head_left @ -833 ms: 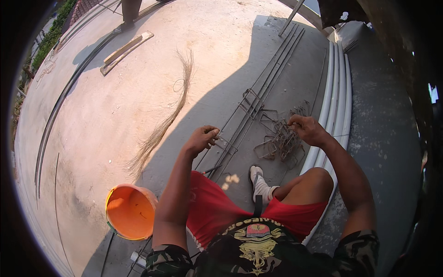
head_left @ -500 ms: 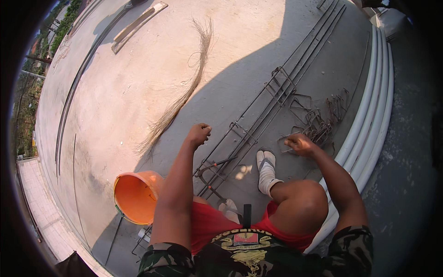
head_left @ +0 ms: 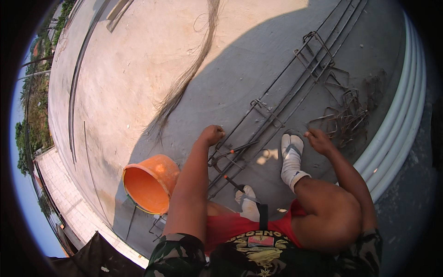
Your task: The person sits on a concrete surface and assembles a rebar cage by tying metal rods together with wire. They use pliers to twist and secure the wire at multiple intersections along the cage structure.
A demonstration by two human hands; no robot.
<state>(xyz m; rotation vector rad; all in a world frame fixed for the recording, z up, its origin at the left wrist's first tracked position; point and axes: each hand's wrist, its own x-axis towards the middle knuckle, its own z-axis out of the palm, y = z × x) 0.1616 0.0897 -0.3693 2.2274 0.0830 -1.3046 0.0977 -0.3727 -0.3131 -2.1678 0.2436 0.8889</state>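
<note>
I sit on a concrete slab with long steel bars (head_left: 295,87) running diagonally in front of me, with rectangular stirrups (head_left: 314,46) looped around them. My left hand (head_left: 212,135) is a closed fist gripping the near end of the bars. My right hand (head_left: 318,140) is curled beside my white-socked foot (head_left: 290,157), pinching a thin bent stirrup that curves over the toes. Just right of that hand lies a tangled pile of loose stirrups (head_left: 346,117). A red-handled tool (head_left: 230,152) lies across the bars under my left hand.
An orange bucket (head_left: 147,184) lies tipped at my left. White pipes (head_left: 397,129) run along the right. A bundle of thin tie wire (head_left: 184,83) trails across the sunlit slab. The slab's edge drops off at far left.
My right hand has drawn back from the stirrup pile to beside my foot. My left fist has stayed on the bars. The view has tilted down and nearer.
</note>
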